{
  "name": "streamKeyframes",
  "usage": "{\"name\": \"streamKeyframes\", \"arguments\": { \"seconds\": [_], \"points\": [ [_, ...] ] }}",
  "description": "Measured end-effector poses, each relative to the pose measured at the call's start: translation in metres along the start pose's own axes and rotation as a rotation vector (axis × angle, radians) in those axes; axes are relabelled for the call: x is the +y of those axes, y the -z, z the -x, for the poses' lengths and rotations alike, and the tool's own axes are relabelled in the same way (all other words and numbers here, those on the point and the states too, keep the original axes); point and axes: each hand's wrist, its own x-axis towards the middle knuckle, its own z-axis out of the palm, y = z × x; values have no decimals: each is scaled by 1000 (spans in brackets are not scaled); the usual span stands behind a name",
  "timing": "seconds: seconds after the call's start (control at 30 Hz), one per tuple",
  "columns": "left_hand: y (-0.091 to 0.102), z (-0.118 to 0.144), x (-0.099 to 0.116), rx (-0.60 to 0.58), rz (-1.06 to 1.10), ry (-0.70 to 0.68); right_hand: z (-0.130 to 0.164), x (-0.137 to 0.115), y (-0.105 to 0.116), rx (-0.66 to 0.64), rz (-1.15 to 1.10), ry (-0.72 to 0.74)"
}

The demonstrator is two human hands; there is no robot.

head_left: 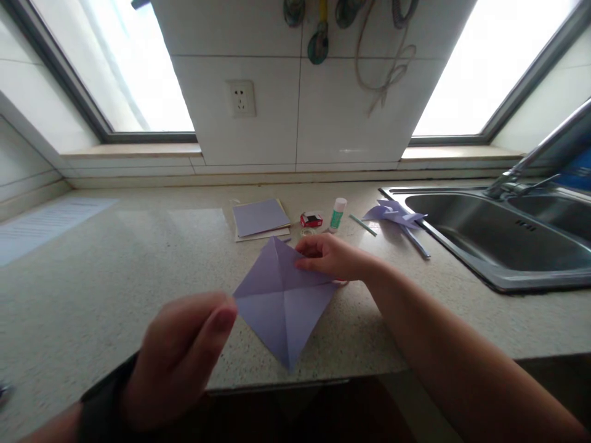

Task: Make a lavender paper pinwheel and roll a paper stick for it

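A square of light purple paper (282,301), with crossing crease lines, is held up like a diamond over the counter's front part. At its left corner my left hand (184,344) is closed, thumb against the bent fingers, pinching that tip. My right hand (330,255) grips the upper right edge between thumb and fingers. Behind the paper lie a stack of purple and cream sheets (261,217), a small red and black box (311,219) and a glue stick (338,214) with a white cap. A small round item by the box is partly hidden.
A purple paper pinwheel (392,212) on a stick lies beside the steel sink (462,224), with a thin pale green strip (362,225) to its left. At the far left a printed sheet (50,224) rests on the counter (152,264). A tiled wall with a socket (241,98) stands behind.
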Motion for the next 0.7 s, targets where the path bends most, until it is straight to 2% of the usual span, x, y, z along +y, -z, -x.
{"name": "streamKeyframes", "arguments": {
  "seconds": [0.07, 0.17, 0.3, 0.5, 0.7],
  "points": [
    [-14, -22, -3, 15, 47, 66, 3, -4, -2, -60, 22, -13],
    [-26, -39, -11, -54, 26, 139, 7, -11, -8, -134, 74, 3],
    [-30, -37, -22, -170, 54, 209, 8, -17, -17, -196, 132, 38],
    [-34, -36, -28, -172, 124, 299, 6, -16, -24, -202, 216, 82],
    [-34, -38, -29, -153, 60, 283, 7, -20, -27, -205, 273, 124]
  ]
}}
